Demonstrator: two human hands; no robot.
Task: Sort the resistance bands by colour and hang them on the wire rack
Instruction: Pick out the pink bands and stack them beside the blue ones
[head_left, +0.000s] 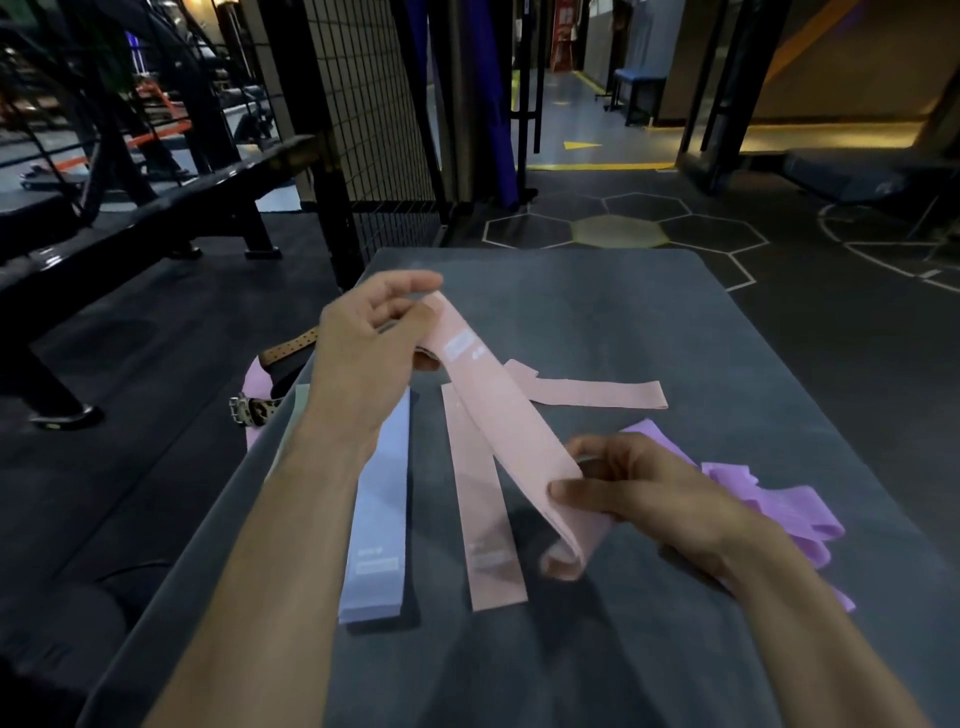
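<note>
1. Padded grey bench (649, 649), lower and centre frame: the surface we sort on; every band in view lies on it or is held just above it

2. Blue band (376, 519), lower centre-left: one counted, flat and straight, a printed label near its near end

3. Flat pink band (485, 535), lower centre: one, lying straight just beside the blue one, apart from it

4. Held pink band (511, 426), centre frame: one, stretched on a slant between both hands. Our right hand (634, 491) pinches its near end, thumb on top, and the end curls over below the fingers. Our left hand (363, 358) holds the far end between thumb and curled fingers

5. Handling, as we judge it: thin, light and limp, it droops and folds wherever unsupported, and the smooth surface may slide in a loose pinch. Hold it at both ends, or through the loop, to keep it flat

6. Third pink band (597, 393), centre right: one, lying crosswise. Pink total: three

7. Purple bands (779, 506), right of frame: a crumpled heap partly behind our right hand; number cannot be told

8. Leopard-print strap with buckle (254, 408), left edge of the bench: one, on something pink that hangs over the edge

9. Wire rack (363, 104), upper centre-left: one black grid panel, standing beyond the bench's far left corner; no bands seen hung on it
</note>
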